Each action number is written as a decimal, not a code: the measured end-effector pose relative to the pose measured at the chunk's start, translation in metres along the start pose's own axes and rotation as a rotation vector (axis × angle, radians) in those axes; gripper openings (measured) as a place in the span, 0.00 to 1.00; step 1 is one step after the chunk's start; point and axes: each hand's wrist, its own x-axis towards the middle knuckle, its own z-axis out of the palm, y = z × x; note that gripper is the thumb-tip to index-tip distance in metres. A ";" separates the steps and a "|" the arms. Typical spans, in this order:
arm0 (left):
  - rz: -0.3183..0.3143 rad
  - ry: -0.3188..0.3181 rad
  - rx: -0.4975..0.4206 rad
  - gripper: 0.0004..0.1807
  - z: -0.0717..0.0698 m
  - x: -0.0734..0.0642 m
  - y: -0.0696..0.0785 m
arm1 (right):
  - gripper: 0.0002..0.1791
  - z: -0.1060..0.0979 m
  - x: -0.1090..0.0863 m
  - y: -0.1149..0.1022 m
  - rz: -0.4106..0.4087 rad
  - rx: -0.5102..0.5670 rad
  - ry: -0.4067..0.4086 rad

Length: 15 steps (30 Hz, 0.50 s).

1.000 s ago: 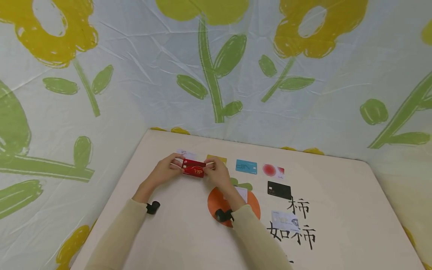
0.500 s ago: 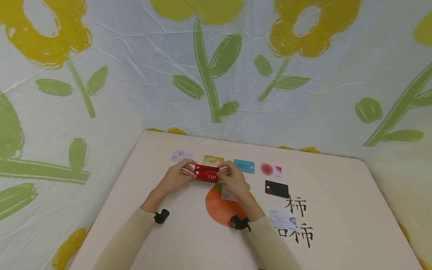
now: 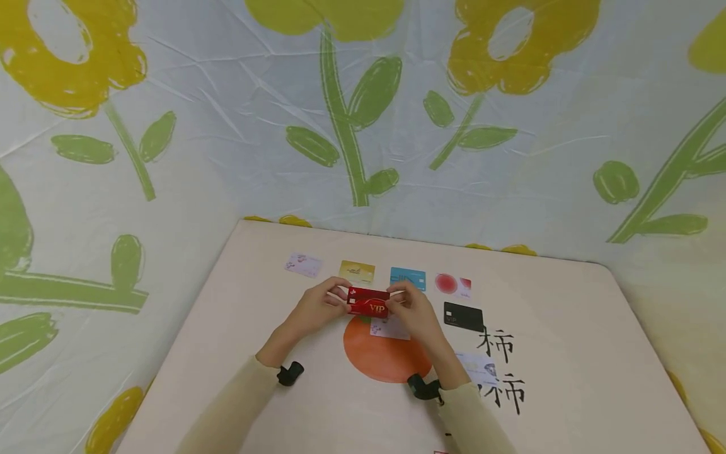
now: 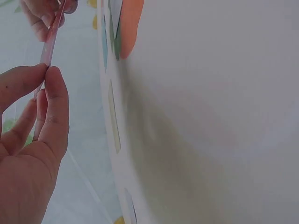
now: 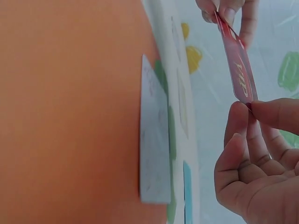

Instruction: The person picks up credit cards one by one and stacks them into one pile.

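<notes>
A red card [image 3: 367, 302] with gold "VIP" lettering is held up above the table between both hands. My left hand [image 3: 317, 309] pinches its left end between thumb and fingers, and my right hand [image 3: 416, 315] pinches the right end. From the left wrist, the red card [image 4: 54, 37] appears nearly edge-on; from the right wrist, its lettered face [image 5: 238, 65] shows at a slant. Just below it in the head view lies a pale patterned card [image 3: 388, 328], partly covered by the right hand, on the printed orange fruit [image 3: 377, 359].
Along the back lie a floral white card [image 3: 303, 265], a gold card [image 3: 357, 272], a blue card [image 3: 408, 278] and a white card with red circles [image 3: 452, 285]. To the right are a black card [image 3: 463, 316] and a silvery card [image 3: 479, 367]. Flowered cloth [image 3: 227, 126] hangs behind the table.
Both hands have carried the red card rightward and a little nearer in the head view. The floral card and the gold card at the back now show in full. The view has shifted slightly.
</notes>
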 end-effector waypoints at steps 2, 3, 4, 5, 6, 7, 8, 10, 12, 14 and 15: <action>-0.002 -0.012 0.005 0.21 0.005 0.000 0.001 | 0.12 -0.004 -0.003 0.003 -0.001 -0.012 -0.004; -0.003 -0.020 0.004 0.21 0.008 -0.001 0.002 | 0.12 -0.006 -0.005 0.004 0.000 -0.017 -0.005; -0.006 -0.026 0.005 0.21 0.010 -0.001 0.003 | 0.12 -0.008 -0.006 0.006 0.001 -0.020 -0.006; -0.010 -0.035 0.005 0.21 0.013 -0.001 0.003 | 0.12 -0.010 -0.006 0.008 0.004 -0.024 -0.005; -0.013 -0.041 0.004 0.21 0.015 -0.001 0.004 | 0.12 -0.011 -0.007 0.010 0.005 -0.021 -0.005; -0.016 -0.049 0.004 0.20 0.017 -0.001 0.004 | 0.12 -0.013 -0.008 0.011 0.005 -0.021 -0.005; -0.021 -0.055 0.003 0.20 0.019 0.000 0.004 | 0.12 -0.015 -0.009 0.013 0.003 -0.018 -0.004; -0.030 -0.068 0.007 0.19 0.023 0.000 0.005 | 0.12 -0.019 -0.011 0.015 0.009 -0.019 -0.003; -0.032 -0.080 0.016 0.18 0.026 0.002 0.004 | 0.13 -0.022 -0.013 0.016 0.019 -0.023 -0.002; -0.037 -0.090 0.026 0.17 0.029 0.003 0.004 | 0.14 -0.024 -0.014 0.018 0.028 -0.035 -0.003; -0.038 -0.096 0.033 0.17 0.030 0.004 0.004 | 0.14 -0.026 -0.015 0.018 0.034 -0.041 -0.003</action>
